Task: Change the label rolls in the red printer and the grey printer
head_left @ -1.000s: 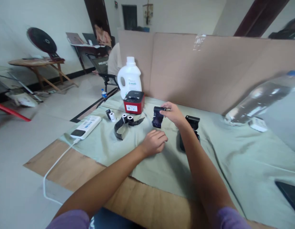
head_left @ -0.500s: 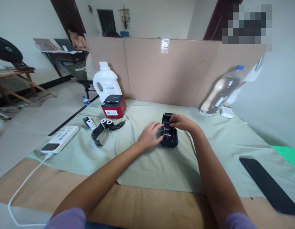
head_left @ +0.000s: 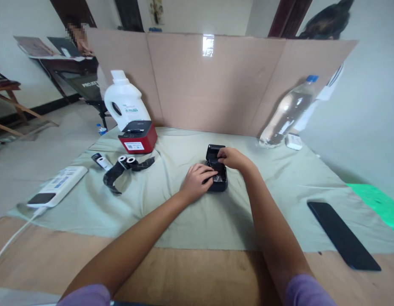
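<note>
A small black printer (head_left: 220, 185) with its lid (head_left: 212, 151) raised lies on the green cloth, its inner compartment facing up. My left hand (head_left: 197, 180) is at its left side, fingers bent over the rim and reaching into the compartment. At the lid's hinge end, my right hand (head_left: 232, 158) has thumb and fingers pinched together; what they hold is hidden. Dark, shiny material shows inside between the hands. Further left lie small white-cored rolls (head_left: 122, 159) with black strips (head_left: 110, 180) unwound from them, beside a white roll (head_left: 104, 163).
A red-and-black box-shaped device (head_left: 141, 140) stands before a white jug (head_left: 127, 100). A white power bank (head_left: 58, 187) with cable lies left, a black phone (head_left: 344, 236) right. A clear bottle (head_left: 289, 112) leans on the cardboard screen (head_left: 216, 85). People sit beyond it.
The view has shifted, so most things appear further left and higher. My left fingers have moved further over the printer's compartment. My right hand stays pinched near the lid.
</note>
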Available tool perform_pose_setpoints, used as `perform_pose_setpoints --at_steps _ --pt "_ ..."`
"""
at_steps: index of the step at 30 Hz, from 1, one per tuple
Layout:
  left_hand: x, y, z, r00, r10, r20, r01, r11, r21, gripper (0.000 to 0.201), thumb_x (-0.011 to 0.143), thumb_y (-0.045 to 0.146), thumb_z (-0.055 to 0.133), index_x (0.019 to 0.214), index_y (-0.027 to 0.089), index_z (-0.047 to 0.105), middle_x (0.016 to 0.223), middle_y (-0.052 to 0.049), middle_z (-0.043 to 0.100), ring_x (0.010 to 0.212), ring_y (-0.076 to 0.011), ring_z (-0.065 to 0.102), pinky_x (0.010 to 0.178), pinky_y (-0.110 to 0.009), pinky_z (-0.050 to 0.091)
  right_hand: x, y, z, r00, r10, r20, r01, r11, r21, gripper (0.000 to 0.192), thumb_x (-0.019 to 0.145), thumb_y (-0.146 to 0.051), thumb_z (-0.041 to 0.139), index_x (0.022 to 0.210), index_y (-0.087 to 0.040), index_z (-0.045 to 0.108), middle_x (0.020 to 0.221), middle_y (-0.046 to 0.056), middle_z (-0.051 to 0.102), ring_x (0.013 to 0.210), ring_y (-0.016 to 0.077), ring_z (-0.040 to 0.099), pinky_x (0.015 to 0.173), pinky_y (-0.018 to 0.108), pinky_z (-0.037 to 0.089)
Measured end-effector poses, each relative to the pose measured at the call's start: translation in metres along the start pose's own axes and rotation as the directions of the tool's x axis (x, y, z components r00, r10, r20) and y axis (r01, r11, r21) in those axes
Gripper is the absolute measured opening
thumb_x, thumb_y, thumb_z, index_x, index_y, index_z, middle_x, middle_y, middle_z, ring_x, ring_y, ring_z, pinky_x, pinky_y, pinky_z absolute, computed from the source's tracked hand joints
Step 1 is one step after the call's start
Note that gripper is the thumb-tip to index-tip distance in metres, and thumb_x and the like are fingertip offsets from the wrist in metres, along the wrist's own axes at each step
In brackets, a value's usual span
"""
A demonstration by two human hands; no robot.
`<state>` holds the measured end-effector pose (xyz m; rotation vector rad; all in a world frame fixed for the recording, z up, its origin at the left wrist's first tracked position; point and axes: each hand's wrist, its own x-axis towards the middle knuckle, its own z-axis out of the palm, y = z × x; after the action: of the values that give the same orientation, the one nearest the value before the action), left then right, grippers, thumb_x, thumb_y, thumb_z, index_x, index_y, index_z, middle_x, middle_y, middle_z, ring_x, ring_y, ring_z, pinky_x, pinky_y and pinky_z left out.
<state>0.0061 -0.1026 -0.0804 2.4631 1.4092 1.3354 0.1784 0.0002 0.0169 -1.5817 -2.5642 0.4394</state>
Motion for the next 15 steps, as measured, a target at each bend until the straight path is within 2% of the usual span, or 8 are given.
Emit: perform_pose_setpoints --at_steps 5,15 --pt "0.000 0.001 0.001 1.000 0.013 -0.008 -0.013 1.000 0.016 0.027 0.095 0.022 0.060 0.116 0.027 0.076 0.116 -0.003 0.074 0.109 -0.0228 0.059 0.095 -0.042 0.047 -0.004 -0.006 -0.002 0.999 0.046 -0.005 -0.046 0.998 0.033 0.026 0.088 -0.016 0.065 0.113 -0.015 0.073 0.101 0.008 0.077 0.089 0.0183 0.069 0.074 0.023 0.047" --pt "0.001 0.003 -0.003 1.000 -0.006 -0.014 0.006 1.000 0.009 0.025 0.093 0.021 0.059 0.111 0.025 0.077 0.112 -0.005 0.075 0.108 -0.0232 0.060 0.095 -0.042 0.048 -0.002 -0.018 0.006 0.993 -0.008 -0.115 0.008 1.000 -0.007 0.029 0.083 -0.010 0.065 0.110 -0.012 0.074 0.111 0.012 0.076 0.102 0.0223 0.068 0.082 0.024 0.047"
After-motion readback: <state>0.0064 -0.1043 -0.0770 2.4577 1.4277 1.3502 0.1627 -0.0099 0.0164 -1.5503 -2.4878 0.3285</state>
